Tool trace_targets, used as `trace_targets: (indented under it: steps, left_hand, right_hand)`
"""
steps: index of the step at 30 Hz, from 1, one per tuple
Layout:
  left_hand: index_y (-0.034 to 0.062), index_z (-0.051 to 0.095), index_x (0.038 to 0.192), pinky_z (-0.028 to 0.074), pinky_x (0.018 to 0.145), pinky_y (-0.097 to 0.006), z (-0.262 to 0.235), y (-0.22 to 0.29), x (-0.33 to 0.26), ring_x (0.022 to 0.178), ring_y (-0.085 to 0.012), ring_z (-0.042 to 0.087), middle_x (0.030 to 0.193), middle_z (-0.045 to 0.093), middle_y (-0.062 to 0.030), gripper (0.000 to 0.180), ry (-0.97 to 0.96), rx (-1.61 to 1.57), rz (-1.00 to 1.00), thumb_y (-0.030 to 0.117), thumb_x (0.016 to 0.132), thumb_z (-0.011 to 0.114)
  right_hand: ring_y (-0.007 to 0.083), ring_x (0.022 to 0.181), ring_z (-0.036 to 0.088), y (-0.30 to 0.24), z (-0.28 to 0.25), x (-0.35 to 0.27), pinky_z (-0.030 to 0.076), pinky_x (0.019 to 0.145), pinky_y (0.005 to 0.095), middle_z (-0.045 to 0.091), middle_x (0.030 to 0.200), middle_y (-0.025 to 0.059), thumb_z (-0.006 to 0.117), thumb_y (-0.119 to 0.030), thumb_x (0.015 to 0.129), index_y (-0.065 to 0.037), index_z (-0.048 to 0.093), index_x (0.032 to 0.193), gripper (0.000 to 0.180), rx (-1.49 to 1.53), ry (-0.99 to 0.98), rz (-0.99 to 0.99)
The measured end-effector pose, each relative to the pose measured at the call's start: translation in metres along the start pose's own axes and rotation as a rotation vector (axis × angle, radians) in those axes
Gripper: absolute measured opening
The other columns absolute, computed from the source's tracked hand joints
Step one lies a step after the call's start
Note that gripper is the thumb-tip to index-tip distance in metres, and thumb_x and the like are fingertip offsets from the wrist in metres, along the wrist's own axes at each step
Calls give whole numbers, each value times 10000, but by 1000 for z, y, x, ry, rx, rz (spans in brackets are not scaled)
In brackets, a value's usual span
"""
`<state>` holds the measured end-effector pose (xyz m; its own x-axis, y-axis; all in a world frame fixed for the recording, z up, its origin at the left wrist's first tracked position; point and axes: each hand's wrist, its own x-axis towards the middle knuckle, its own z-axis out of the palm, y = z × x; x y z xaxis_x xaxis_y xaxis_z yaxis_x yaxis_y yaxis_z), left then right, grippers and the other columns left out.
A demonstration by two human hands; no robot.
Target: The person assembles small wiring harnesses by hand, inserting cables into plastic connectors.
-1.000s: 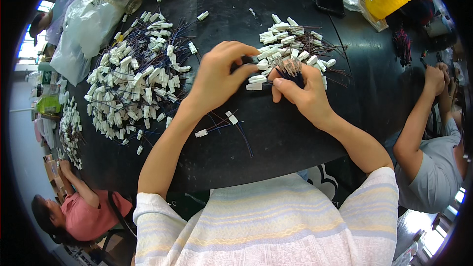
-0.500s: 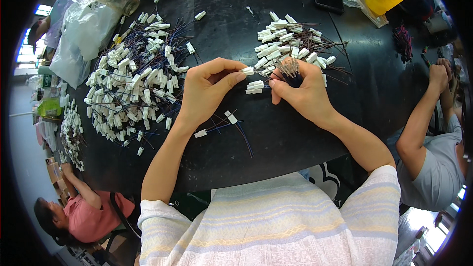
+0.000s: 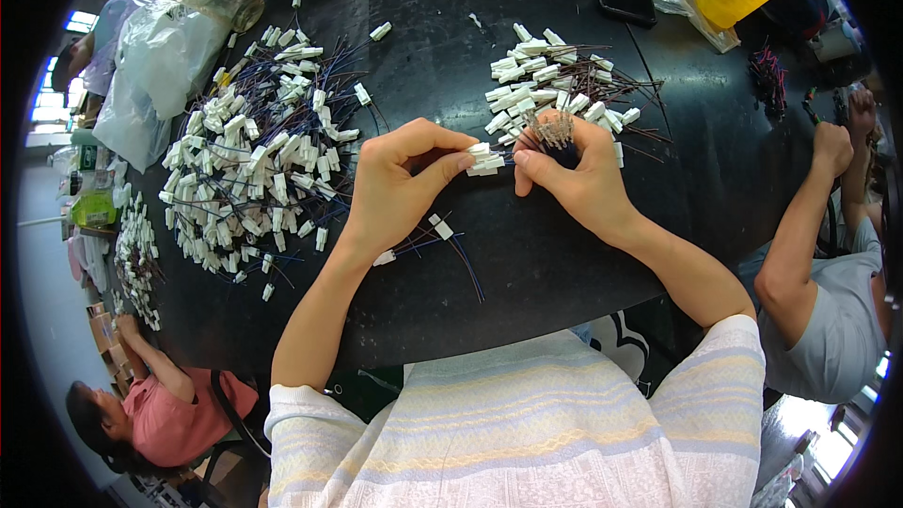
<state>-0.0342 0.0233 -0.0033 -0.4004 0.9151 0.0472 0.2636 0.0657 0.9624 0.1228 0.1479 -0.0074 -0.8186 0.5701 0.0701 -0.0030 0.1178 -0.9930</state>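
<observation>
While the left hand [image 3: 399, 179] pinches a white connector [image 3: 481, 150], the right hand [image 3: 591, 177] clasps dark wires [image 3: 559, 136].

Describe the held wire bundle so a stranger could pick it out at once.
On the black table, find the pile of white connectors right of the biggest pile. At its lower edge, the person's right hand grips the wire bundle. Its tuft of metallic tips sets it apart from the white connectors nearby.

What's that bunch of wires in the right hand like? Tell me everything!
The wire bunch is many thin strands, dark bluish lower down, with pale, metal-looking tips spreading slightly at the top. The right hand grips it between thumb and fingers. The tips point away from the person; the other ends are hard to see.
</observation>
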Motion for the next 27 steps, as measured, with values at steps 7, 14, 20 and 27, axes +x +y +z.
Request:
trace_targets:
  steps: [7, 14, 20, 27]
  left_hand:
    - [7, 674, 861, 420, 572, -209, 6, 2, 1, 628, -97, 558, 748, 624, -59, 131, -22, 57, 90, -9, 733, 657]
    - [-22, 655, 925, 436, 666, -198, 2, 15, 14, 739, -64, 550, 771, 605, -31, 149, -86, 2, -10, -21, 781, 617]
    - [9, 618, 846, 423, 604, -292, 16, -3, 41, 661, -170, 501, 763, 551, -66, 164, -19, 513, 285, 58, 698, 668]
    - [8, 624, 886, 425, 615, -237, 8, 1, 29, 686, -78, 539, 781, 603, -34, 140, 20, 344, 36, 53, 756, 651]
  right_hand:
    - [88, 534, 543, 3, 3, -2, 416, 529, 234, 580, 573, 42, 587, -33, 770, 13, 565, 743, 58, -12, -28, -16]
    - [89, 524, 547, 3, 4, -3, 411, 510, 224, 567, 561, 41, 584, -22, 766, 18, 562, 735, 55, -2, -30, -15]
    - [98, 548, 545, -8, 0, -3, 405, 561, 227, 565, 571, 56, 548, -27, 776, 28, 529, 846, 91, 64, -9, 87]
    - [92, 540, 550, 2, -1, -2, 410, 512, 230, 577, 593, 52, 565, -39, 772, 26, 539, 794, 73, 24, 47, 37]
